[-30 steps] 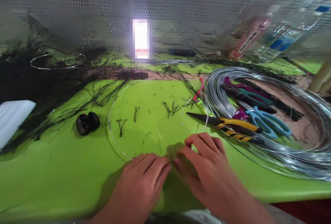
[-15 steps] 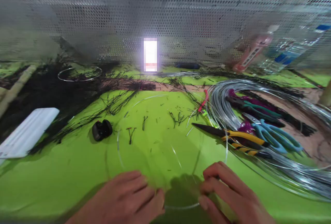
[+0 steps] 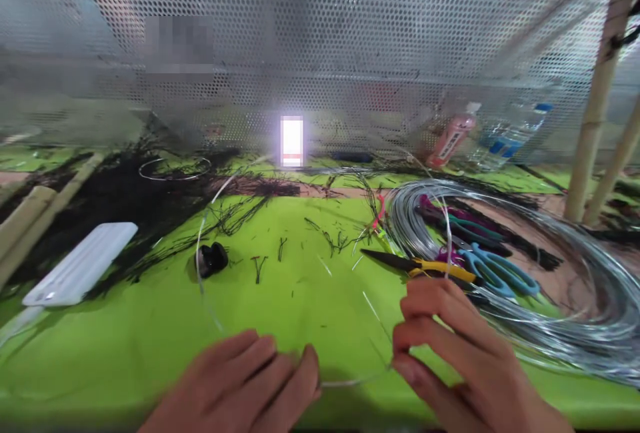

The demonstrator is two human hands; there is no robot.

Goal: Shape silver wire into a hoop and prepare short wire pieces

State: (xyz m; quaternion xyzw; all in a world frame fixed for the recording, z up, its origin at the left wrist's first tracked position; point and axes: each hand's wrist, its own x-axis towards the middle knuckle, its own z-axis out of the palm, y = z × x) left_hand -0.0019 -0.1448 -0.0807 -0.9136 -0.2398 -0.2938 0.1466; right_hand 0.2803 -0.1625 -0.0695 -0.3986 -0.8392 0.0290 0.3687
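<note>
"Along the near edge of the table [image 3: 125,353], what do the fingers hold?"

"A wire hoop [image 3: 350,383], tilted up over the cover. The left hand [image 3: 250,383] pinches it between thumb and fingers; the right hand [image 3: 463,350] holds it between thumb and forefinger, other fingers loosely curled."

"How far complete?"

"The round is formed; its fastening appears unfinished, a thin strand [image 3: 373,306] showing just beyond the right fingertips. Whether the ends join is hidden."

"Containers?"

"Towards the far edge, at right: pink bottle [image 3: 451,141], clear bottle [image 3: 507,143], fill levels indistinct. Left of centre: small black case [image 3: 215,258], apparently open, contents unreadable."
</note>
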